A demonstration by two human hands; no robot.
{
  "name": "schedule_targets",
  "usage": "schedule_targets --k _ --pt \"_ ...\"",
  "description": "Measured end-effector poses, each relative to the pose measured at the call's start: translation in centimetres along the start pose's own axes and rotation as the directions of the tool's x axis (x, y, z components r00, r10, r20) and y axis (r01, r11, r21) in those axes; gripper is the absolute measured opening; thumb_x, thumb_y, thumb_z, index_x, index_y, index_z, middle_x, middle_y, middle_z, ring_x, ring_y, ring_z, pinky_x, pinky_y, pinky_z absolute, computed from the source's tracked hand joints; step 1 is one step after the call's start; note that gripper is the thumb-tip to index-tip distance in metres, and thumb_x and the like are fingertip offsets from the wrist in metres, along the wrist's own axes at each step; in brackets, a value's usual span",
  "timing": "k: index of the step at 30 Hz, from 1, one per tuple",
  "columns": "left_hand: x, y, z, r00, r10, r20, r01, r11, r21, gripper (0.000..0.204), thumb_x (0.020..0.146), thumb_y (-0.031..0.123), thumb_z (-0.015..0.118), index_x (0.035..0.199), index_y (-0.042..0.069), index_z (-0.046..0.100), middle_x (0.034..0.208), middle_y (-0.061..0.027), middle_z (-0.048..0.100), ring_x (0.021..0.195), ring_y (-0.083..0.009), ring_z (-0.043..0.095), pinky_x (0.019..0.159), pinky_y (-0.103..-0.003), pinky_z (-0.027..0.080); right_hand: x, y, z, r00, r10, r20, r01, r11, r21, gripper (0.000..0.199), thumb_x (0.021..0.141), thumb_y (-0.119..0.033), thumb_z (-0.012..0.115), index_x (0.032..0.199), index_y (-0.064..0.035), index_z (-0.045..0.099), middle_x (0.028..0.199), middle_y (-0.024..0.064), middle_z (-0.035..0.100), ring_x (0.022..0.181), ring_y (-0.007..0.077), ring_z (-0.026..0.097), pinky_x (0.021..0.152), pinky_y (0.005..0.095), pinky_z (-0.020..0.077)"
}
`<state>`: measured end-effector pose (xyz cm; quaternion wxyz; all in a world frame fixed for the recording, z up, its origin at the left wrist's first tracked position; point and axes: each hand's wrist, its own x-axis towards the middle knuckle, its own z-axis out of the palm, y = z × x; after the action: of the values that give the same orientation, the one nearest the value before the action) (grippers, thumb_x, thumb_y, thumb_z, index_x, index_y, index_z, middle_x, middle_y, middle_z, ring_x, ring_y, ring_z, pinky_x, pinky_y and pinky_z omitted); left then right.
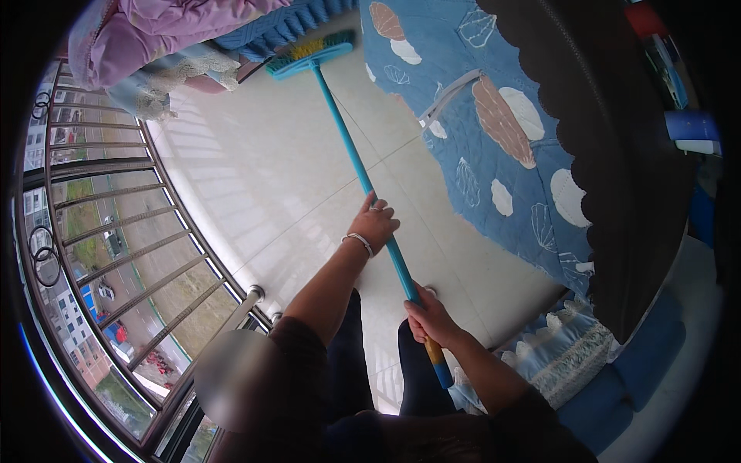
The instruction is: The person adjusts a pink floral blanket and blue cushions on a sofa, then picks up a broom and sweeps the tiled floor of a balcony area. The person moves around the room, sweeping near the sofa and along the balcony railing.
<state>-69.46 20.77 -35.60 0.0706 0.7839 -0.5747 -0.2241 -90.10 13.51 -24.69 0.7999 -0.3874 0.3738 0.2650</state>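
I hold a long blue broom handle (347,143) with both hands. My left hand (373,224), with a bracelet on the wrist, grips it midway. My right hand (429,318) grips it near the upper end, where the handle has an orange band. The broom's blue head with yellow and green bristles (310,52) rests on the pale tiled balcony floor (270,170) far ahead, next to hanging blue and pink cloth.
A curved metal railing (154,255) runs along the left, with a street and buildings far below. A blue quilt with shell patterns (494,139) hangs on the right beside dark scalloped fabric (617,154). Pink and lace-edged laundry (154,38) hangs at upper left.
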Motion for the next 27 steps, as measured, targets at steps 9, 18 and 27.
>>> schedule_targets --k 9,18,27 --pt "-7.4 28.5 0.8 0.872 0.489 -0.028 -0.459 0.795 -0.397 0.004 0.072 0.02 0.059 0.074 0.017 0.06 0.075 -0.0015 0.058 0.084 -0.0204 0.058 0.085 -0.037 0.041 -24.5 16.8 -10.5 0.629 0.722 -0.288 -0.584 0.683 0.438 0.048 0.094 -0.013 0.041 0.139 -0.0114 0.026 0.071 0.0022 0.052 0.047 0.0094 0.047 0.044 0.0252 0.0412" --pt "-5.4 15.7 -1.7 0.963 0.238 -0.123 -0.246 0.968 -0.053 0.015 0.066 0.029 0.067 0.071 0.019 0.058 0.074 -0.0001 0.055 0.084 -0.0186 0.056 0.096 -0.039 0.036 -17.9 5.1 -2.8 0.991 0.133 -0.003 -0.133 0.99 -0.043 0.043 0.098 -0.023 0.033 0.138 -0.0096 0.026 0.056 0.0029 0.046 0.039 0.009 0.043 0.038 0.0238 0.0388" --pt "-5.6 5.6 -0.1 0.989 -0.037 0.142 0.034 0.999 0.022 0.004 0.076 0.017 0.057 0.076 0.018 0.061 0.08 -0.0006 0.059 0.097 -0.0211 0.055 0.103 -0.044 0.029 -7.1 0.1 -2.3 0.988 0.046 0.15 -0.004 0.963 -0.268 0.042 0.097 -0.026 0.039 0.136 -0.0118 0.031 0.055 -0.001 0.041 0.036 0.0071 0.039 0.036 0.0225 0.0353"
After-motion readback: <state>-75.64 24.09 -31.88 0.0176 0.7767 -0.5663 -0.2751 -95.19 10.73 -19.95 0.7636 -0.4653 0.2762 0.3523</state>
